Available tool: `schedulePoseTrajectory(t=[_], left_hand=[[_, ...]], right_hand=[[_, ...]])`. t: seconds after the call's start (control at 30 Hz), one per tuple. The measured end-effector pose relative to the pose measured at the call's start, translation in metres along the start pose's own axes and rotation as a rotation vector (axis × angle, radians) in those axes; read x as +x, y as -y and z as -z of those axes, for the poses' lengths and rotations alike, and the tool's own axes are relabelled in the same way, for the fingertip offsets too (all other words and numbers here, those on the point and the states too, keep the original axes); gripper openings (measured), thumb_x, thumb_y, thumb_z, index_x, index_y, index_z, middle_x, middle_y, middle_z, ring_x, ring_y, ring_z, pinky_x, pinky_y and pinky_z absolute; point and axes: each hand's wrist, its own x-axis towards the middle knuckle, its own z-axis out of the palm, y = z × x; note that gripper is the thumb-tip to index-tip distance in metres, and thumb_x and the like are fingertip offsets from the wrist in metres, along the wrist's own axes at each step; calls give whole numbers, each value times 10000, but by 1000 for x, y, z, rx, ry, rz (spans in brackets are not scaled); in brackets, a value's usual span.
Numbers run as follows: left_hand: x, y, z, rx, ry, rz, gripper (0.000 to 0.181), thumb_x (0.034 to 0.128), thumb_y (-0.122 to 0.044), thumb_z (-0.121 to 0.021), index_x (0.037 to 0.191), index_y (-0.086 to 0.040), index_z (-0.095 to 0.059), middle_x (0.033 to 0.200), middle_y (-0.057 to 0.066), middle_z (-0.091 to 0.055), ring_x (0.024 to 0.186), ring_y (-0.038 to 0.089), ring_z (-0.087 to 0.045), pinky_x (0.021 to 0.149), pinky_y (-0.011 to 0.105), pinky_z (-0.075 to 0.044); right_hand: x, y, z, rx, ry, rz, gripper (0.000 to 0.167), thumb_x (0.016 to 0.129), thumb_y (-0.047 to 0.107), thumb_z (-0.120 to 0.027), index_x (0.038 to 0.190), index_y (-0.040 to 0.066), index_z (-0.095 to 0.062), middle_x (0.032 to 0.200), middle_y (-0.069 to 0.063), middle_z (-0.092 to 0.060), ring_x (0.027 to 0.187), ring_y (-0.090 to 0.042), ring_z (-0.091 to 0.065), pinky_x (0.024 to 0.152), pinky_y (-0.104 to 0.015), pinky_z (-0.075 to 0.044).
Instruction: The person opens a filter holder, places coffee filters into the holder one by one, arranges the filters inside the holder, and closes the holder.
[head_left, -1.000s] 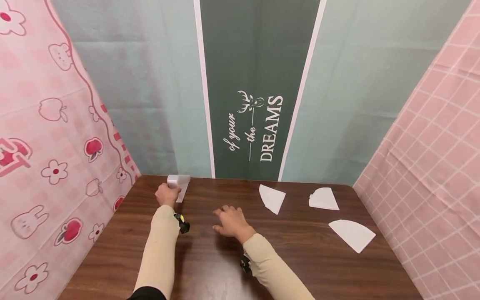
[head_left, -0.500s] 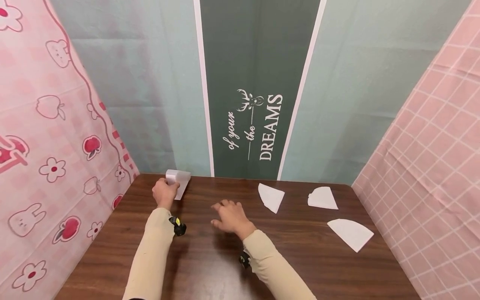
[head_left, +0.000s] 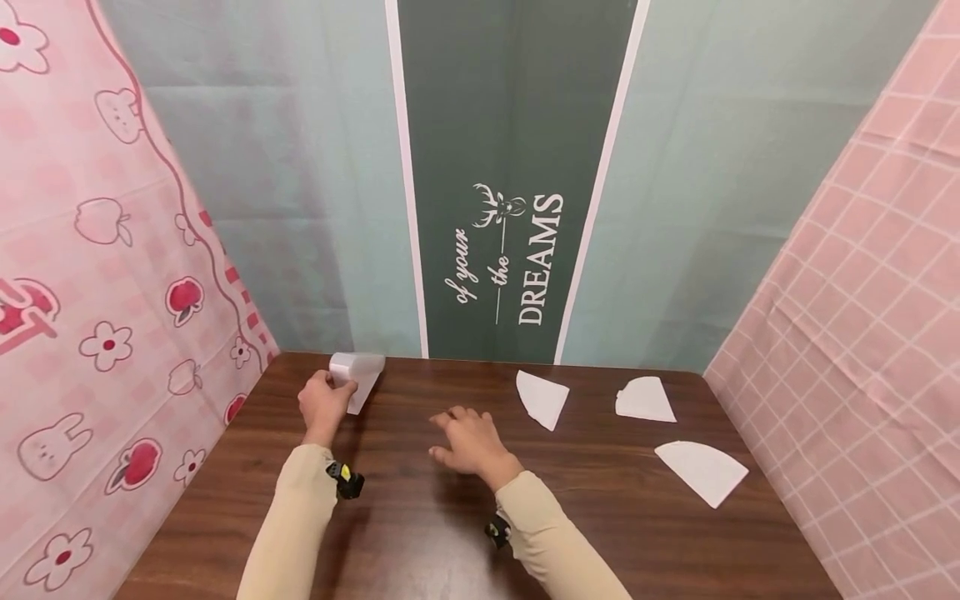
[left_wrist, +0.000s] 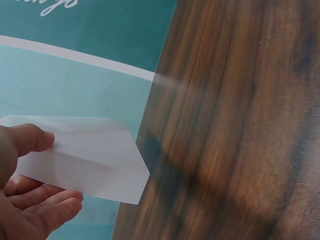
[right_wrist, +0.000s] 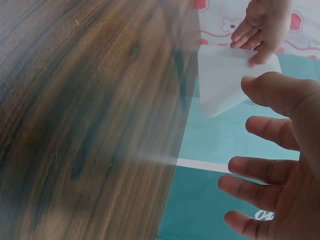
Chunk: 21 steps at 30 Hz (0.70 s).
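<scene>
In the head view my left hand (head_left: pixel 322 408) pinches a folded sheet of white paper (head_left: pixel 360 382) near the table's far left edge. Up close in the left wrist view, the thumb presses on top of the white paper (left_wrist: pixel 95 160) with the fingers below it. The paper looks bent over and is lifted off the table, casting a shadow. My right hand (head_left: pixel 468 442) hovers over the middle of the table, fingers spread and holding nothing. In the right wrist view this right hand (right_wrist: pixel 285 165) is apart from the paper.
Three fan-shaped white paper pieces lie flat on the right: one near the middle (head_left: pixel 543 399), one at the back right (head_left: pixel 647 399), one further forward (head_left: pixel 703 472). The brown wooden table (head_left: pixel 420 533) is walled by a green backdrop (head_left: pixel 517 125) and pink curtains.
My left hand has shifted slightly left and back toward me, still pinching the paper, whose folded part shows more. The right hand has barely moved.
</scene>
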Motion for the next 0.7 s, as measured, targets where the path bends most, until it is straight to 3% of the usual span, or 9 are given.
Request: schedulePoseTrajectory(t=[0.4, 0.7], left_hand=[[-25, 3, 0, -11, 42, -72, 366, 736, -187, -755, 972, 41, -593, 917, 218, -619, 875, 380, -544, 765, 498, -411], [-41, 3, 1, -44, 97, -126, 363, 739, -187, -765, 989, 25, -608, 942, 208, -652, 871, 332, -629, 766, 468, -472]], right_hand=[[-19, -7, -5, 66, -36, -9, 463, 834, 418, -652, 1221, 171, -595, 1150, -83, -579, 1003, -272, -551, 743, -447, -410], [-27, -20, -7, 90, -57, -15, 460, 824, 394, -673, 1209, 153, -603, 1139, -97, -587, 996, -286, -560, 732, -463, -416]])
